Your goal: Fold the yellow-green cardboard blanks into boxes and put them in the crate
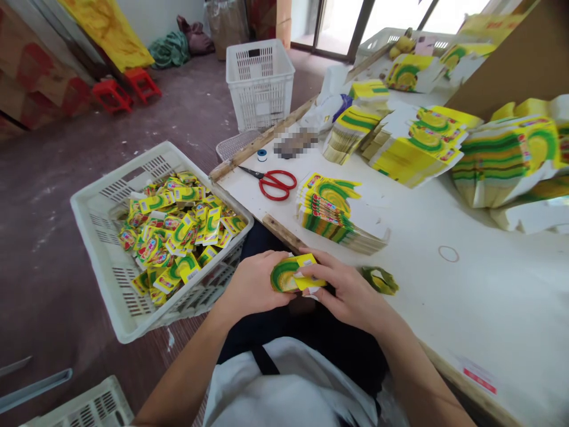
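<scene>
A small yellow and green carton point(284, 274) is held between my two hands above my lap, just off the table edge. My left hand point(255, 283) grips its left end. At its right end, the fingers of my right hand point(344, 290) are closed on the carton's flap. On the table in front of them lies a fanned stack of flat cartons point(333, 213). A crumpled dark green and yellow piece point(379, 280) rests beside my right wrist. To the left, a white plastic crate point(166, 308) holds a heap of folded cartons point(178, 231).
Red-handled scissors point(276, 185) and a small blue-white spool point(262, 155) lie near the table's left corner. More carton stacks point(413, 145) cover the table's far side. A rubber band point(448, 254) lies on the white tabletop point(489, 296). Another white crate point(260, 89) stands on the floor beyond.
</scene>
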### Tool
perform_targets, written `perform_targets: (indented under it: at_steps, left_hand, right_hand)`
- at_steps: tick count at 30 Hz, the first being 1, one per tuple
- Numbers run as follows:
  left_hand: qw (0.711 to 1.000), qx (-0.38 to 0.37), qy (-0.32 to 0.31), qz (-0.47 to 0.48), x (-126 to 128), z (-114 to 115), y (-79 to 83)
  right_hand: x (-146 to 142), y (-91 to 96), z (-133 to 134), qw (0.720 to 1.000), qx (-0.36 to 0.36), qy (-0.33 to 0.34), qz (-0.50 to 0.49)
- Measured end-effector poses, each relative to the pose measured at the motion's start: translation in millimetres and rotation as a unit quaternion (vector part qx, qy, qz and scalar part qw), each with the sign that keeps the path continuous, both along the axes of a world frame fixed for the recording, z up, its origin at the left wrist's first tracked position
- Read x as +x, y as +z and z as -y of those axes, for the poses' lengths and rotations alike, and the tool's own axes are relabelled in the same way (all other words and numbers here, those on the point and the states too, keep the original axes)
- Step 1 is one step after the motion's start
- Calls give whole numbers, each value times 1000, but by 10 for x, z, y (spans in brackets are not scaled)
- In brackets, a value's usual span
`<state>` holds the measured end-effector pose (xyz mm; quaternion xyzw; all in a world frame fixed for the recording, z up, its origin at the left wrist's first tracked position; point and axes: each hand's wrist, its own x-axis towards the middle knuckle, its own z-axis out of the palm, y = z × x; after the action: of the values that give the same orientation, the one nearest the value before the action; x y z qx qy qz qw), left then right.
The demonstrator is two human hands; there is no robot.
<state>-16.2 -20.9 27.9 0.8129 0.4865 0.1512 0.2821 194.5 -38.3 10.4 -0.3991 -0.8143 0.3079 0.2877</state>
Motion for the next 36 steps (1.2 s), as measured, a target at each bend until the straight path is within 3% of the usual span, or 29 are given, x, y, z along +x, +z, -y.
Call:
perform_targets:
  at_steps: [5, 10, 14, 19, 21, 22, 24, 26, 27, 31, 33, 36]
  left_hand:
    - [1000, 10, 14, -18, 34, 17, -3]
    - [998, 48, 27, 9, 10, -12, 12]
    - [998, 58, 29, 7, 38, -11, 18]
    - [997, 57, 40, 22, -65, -56, -59]
    - [990, 95, 104, 23, -252, -122, -110]
    - [975, 144, 171, 9, -373, -160, -132]
    - [910, 234, 340, -35, -624, -229, -163]
    - [868, 266, 416, -46, -817, -261, -179]
    - [862, 271, 426, -42, -870, -259, -187]
    - [921, 215, 325, 17, -790, -187, -260]
    - [947, 165, 272, 48, -673, -158, -311]
    - [958, 116, 248, 81, -542, -148, -349]
  right_hand:
    - [-87, -57, 27, 1000, -6, -21, -13]
    - [-194, -69, 10, 992, 9, -79, -100]
    - [-262, -84, 14, 973, -50, -131, -185]
    - [-322, -61, 18, 975, -57, -143, -162]
    - [-234, 1, -48, 972, -35, -164, -166]
    - [-162, 43, -103, 965, -14, -200, -169]
    - [13, 131, -247, 937, 43, -308, -161]
    - [170, 195, -415, 905, 80, -399, -123]
    - [223, 209, -497, 900, 79, -419, -85]
    - [262, 151, -722, 905, 43, -412, 93]
    - [241, 103, -762, 906, 40, -406, 115]
    - [239, 73, -777, 911, 19, -400, 102]
